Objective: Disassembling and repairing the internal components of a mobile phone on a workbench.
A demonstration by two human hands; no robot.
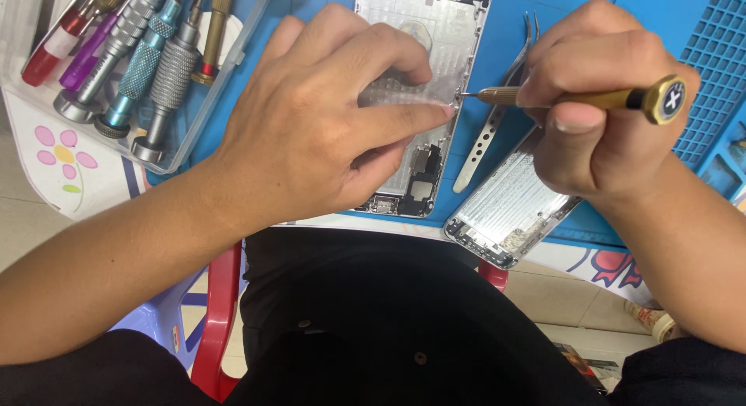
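— Two hands in frame, both mine. Where is each?

— Nearest me: right hand [598,103], fingers clamped together round the gold screwdriver [579,97]. Its long axis runs roughly level, cap end outward to my right, tip pointing left across the gap.

— And the tip?

— It meets the right edge of the open silver phone housing [423,33], just beyond my left fingertips [443,111]. Left hand [326,118] lies flat, fingers together, pressing the housing onto the blue mat [559,17]. Right hand is nearer the edge.

— Farther out?

— Tweezers [497,118] under the shaft; second housing [509,208] below my right hand; tray of drivers [132,64] far left.
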